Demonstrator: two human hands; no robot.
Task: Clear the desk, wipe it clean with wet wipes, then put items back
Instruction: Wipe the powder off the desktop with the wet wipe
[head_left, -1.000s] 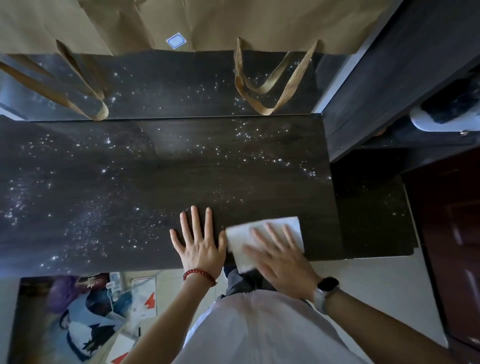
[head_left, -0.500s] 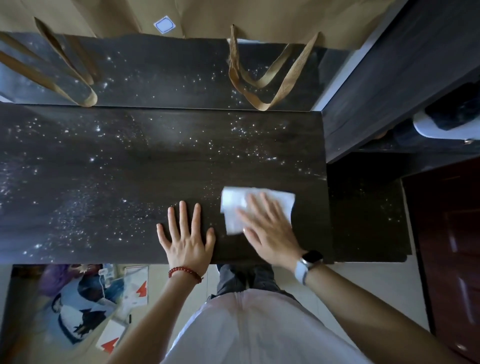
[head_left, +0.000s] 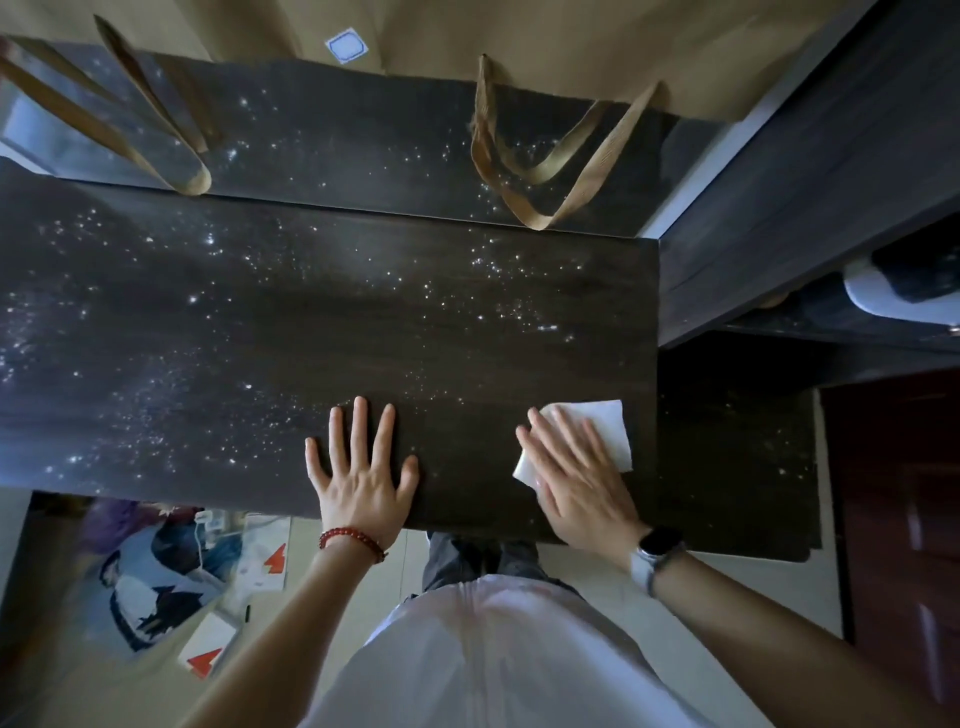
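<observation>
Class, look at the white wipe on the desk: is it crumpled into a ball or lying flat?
Flat. The wet wipe lies spread against the desk under the right hand, its straight edges and corners showing.

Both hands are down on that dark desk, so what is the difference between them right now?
The right hand presses a white wipe flat against the desk; the left hand lies on bare wood with nothing beneath it. The left hand's fingers are spread wide; the right hand's lie closer together, angled leftward. The left wrist wears a red bead bracelet, the right a watch. Both lie flat, near the desk's front edge.
</observation>
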